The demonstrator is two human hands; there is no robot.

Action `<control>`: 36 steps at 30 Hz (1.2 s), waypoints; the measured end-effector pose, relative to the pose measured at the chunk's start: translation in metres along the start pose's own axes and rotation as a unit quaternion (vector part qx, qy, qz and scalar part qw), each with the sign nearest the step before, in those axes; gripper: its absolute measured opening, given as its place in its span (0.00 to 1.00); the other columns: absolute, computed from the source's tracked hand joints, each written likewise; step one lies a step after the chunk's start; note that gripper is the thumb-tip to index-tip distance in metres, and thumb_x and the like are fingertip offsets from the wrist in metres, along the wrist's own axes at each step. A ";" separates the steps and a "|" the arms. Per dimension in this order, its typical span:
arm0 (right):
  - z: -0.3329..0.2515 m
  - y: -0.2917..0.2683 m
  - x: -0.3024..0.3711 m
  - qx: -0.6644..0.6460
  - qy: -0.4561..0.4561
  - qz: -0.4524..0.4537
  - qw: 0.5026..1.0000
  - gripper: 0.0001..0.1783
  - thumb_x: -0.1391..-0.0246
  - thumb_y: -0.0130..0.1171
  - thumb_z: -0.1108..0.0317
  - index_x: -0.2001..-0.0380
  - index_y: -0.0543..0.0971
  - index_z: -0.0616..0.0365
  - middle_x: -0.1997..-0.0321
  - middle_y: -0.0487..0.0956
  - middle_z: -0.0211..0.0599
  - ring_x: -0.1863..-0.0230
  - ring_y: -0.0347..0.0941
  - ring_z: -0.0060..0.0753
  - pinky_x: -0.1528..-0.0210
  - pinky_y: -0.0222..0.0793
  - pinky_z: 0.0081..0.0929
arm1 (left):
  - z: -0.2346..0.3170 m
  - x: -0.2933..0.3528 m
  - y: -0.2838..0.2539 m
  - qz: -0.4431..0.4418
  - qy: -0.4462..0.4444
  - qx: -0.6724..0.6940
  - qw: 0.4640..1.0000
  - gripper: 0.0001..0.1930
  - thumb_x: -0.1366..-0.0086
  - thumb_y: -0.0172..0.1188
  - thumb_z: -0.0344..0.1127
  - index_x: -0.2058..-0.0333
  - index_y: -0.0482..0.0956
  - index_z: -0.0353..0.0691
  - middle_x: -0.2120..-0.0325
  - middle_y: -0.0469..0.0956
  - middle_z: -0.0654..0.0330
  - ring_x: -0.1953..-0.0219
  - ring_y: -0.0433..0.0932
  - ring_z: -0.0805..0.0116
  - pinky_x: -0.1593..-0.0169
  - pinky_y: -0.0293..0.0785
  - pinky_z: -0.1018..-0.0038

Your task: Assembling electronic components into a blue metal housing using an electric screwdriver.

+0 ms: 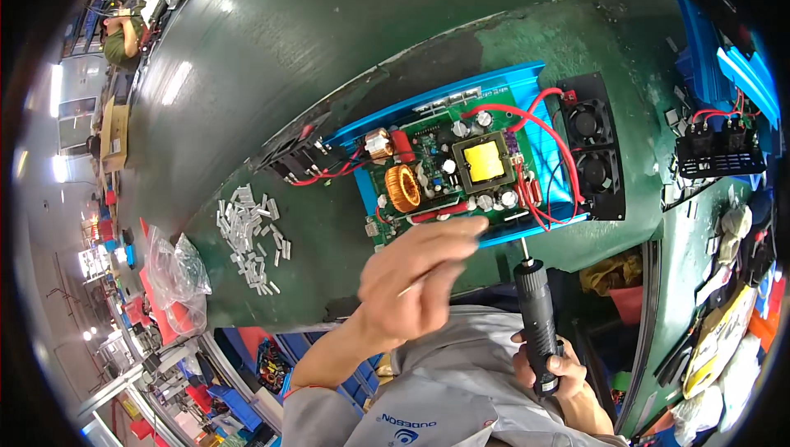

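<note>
An electric screwdriver [538, 315] is held in my right hand [561, 371], fingers wrapped round its black body. Its thin bit points away from me and reaches the near edge of a blue metal housing [362, 192]. Inside the housing lies a green circuit board [428, 169] with a yellow-topped transformer [483, 163], a copper-wound ring coil [402, 188] and thick red wires [568, 155]. My left hand [420, 278] hovers over the board's near left side, slightly blurred. Its fingers are bent together, with a thin light sliver showing at them that I cannot make out.
Black end panels with fans stand at the housing's right [597, 146] and left [298, 151]. Small silvery pieces [247, 237] lie heaped on the green table, near a clear plastic bag [177, 278]. More blue housings [745, 81] and a wired black panel [720, 155] sit at right.
</note>
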State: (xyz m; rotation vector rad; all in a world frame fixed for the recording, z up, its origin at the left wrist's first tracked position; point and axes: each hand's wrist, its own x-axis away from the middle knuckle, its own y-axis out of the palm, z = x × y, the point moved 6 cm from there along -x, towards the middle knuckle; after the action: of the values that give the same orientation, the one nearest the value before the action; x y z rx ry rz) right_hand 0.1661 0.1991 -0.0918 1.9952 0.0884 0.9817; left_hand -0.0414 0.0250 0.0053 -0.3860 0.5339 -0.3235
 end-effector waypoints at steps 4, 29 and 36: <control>0.004 -0.002 -0.001 0.080 -0.008 0.039 0.996 0.54 0.44 0.51 0.26 0.40 0.68 0.73 0.75 0.78 0.45 0.77 0.73 0.32 0.73 0.66 0.26 | 0.023 -0.004 -0.012 0.000 0.054 -0.114 0.992 0.14 0.42 0.63 0.21 0.56 0.79 0.30 0.59 0.83 0.53 0.64 0.83 0.55 0.64 0.79 0.70; -0.022 -0.034 -0.015 0.318 -0.162 0.194 0.914 0.44 0.32 0.30 0.30 0.43 0.72 0.63 0.77 0.75 0.32 0.82 0.67 0.24 0.80 0.61 0.20 | 0.000 -0.019 0.020 -0.079 0.058 -0.257 0.961 0.11 0.45 0.67 0.31 0.62 0.81 0.42 0.65 0.74 0.65 0.66 0.77 0.69 0.74 0.74 0.73; 0.002 -0.055 -0.004 0.253 -0.202 0.260 0.910 0.47 0.33 0.29 0.29 0.37 0.68 0.63 0.77 0.71 0.29 0.79 0.65 0.22 0.76 0.57 0.21 | -0.001 0.046 -0.086 0.129 -0.139 -0.278 0.942 0.10 0.42 0.73 0.30 0.62 0.85 0.42 0.71 0.79 0.62 0.72 0.79 0.64 0.71 0.76 0.72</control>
State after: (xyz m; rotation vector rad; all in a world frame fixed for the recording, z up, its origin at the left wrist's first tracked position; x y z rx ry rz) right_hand 0.1809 0.2292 -0.1360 2.7515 -0.4897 0.8966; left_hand -0.0219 -0.0690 0.0219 -0.8857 0.3838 0.1474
